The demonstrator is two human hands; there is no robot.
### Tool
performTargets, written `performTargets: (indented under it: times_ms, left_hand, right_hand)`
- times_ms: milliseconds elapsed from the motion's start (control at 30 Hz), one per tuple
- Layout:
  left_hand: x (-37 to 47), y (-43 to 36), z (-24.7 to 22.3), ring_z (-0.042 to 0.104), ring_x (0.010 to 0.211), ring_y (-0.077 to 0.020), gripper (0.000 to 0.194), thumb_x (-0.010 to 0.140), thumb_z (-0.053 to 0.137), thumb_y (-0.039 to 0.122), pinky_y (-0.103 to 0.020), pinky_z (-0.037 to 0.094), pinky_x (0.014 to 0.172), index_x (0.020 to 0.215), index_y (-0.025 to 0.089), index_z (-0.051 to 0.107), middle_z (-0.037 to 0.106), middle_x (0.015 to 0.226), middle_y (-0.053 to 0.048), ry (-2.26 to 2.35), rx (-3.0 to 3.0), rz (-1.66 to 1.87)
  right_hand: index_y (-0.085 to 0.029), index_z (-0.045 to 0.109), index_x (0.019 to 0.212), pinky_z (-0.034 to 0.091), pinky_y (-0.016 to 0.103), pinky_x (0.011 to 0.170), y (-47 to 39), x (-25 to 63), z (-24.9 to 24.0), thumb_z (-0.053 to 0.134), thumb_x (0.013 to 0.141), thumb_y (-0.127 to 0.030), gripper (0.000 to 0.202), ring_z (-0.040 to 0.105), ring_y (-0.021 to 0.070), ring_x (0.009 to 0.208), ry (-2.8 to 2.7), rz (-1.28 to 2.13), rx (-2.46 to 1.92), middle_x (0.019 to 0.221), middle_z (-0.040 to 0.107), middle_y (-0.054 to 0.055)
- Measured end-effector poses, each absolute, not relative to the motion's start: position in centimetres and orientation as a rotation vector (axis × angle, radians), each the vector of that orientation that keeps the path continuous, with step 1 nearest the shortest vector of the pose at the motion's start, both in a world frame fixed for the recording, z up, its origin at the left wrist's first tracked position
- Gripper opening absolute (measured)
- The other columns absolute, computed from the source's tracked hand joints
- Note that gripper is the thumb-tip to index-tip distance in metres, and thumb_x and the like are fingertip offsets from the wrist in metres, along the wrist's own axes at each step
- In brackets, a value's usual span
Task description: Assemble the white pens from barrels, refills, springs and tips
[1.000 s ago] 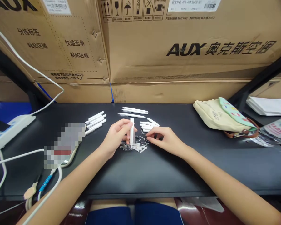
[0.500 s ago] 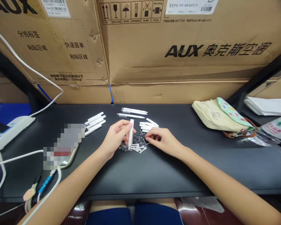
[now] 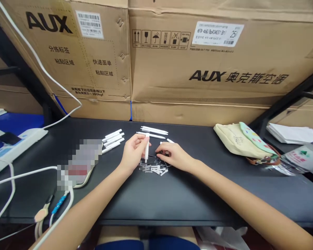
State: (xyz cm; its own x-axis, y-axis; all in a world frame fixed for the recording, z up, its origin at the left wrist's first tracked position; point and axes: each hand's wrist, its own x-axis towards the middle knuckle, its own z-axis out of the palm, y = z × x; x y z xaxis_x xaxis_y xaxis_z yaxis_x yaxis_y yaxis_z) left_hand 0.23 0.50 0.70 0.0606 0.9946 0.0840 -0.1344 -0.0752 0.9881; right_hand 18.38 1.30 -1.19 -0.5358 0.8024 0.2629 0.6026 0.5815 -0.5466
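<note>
My left hand [image 3: 131, 152] is closed around a white pen barrel [image 3: 147, 149], held nearly upright between thumb and fingers. To its right, my right hand [image 3: 175, 155] has its fingertips curled together low over a bunch of thin pen refills [image 3: 154, 160]. Whether a small part sits between those fingertips is too small to tell. Small clear and white pen parts [image 3: 158, 170] lie in a pile just in front of the refills. Behind the hands rest several whole white pens [image 3: 155, 131]. More white barrels lie partly hidden behind my right hand.
Several white pen tubes [image 3: 113, 139] lie to the left, beside a blurred-out phone [image 3: 85, 161] with cables. A power strip [image 3: 18, 147] is at the far left. On the right sit a cream pouch [image 3: 233, 139] and a plastic bag [image 3: 299, 156]. Cardboard boxes [image 3: 161, 86] stand behind.
The view has tilted up and shifted a little. My right hand has come slightly nearer my left, over the refills. The barrel stays in my left hand, its narrow lower end now showing.
</note>
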Motion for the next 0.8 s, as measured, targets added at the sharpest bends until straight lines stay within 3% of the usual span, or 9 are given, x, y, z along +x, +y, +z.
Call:
performTargets:
  times_ms: [467,633,700,800]
  left_hand:
    - [-0.5,1.2,0.8,0.044,0.041,-0.005,0.028,0.069,0.068,0.039,-0.018,0.038,0.04,0.076,0.014,0.057,0.062,0.064,0.0,1.015,1.095,1.389]
    - [-0.7,1.0,1.1,0.044,0.043,-0.0051,0.029,0.07,0.066,0.041,-0.018,0.038,0.042,0.078,0.015,0.056,0.062,0.066,0.001,1.054,1.033,1.531]
    - [-0.6,0.9,1.0,0.044,0.044,-0.0048,0.028,0.071,0.066,0.04,-0.017,0.037,0.042,0.077,0.015,0.056,0.062,0.067,0.001,1.077,0.995,1.529]
    - [-0.2,0.5,0.7,0.042,0.043,-0.0048,0.027,0.07,0.066,0.04,-0.018,0.036,0.042,0.075,0.014,0.057,0.059,0.063,0.002,1.105,0.965,1.426]
  right_hand:
    - [-0.015,0.063,0.079,0.036,0.022,0.055,3.8,13.9,1.7,0.054,0.07,-0.006,0.016,0.056,0.0129,0.063,-2.723,0.59,-1.417,0.073,0.065,0.003]
    - [-0.013,0.063,0.088,0.046,0.025,0.063,4.2,15.9,2.9,0.055,0.073,-0.007,0.018,0.062,0.0144,0.067,-2.298,0.733,-1.365,0.074,0.065,0.004]
    - [-0.013,0.062,0.091,0.049,0.026,0.06,4.2,17.3,3.2,0.058,0.075,-0.014,0.016,0.064,0.0148,0.063,-2.003,0.991,-1.3,0.069,0.063,0.002]
    - [-0.013,0.065,0.085,0.05,0.026,0.053,3.9,19.4,2.8,0.072,0.068,-0.027,0.023,0.061,0.013,0.054,-1.598,1.105,-1.181,0.065,0.064,0.001]
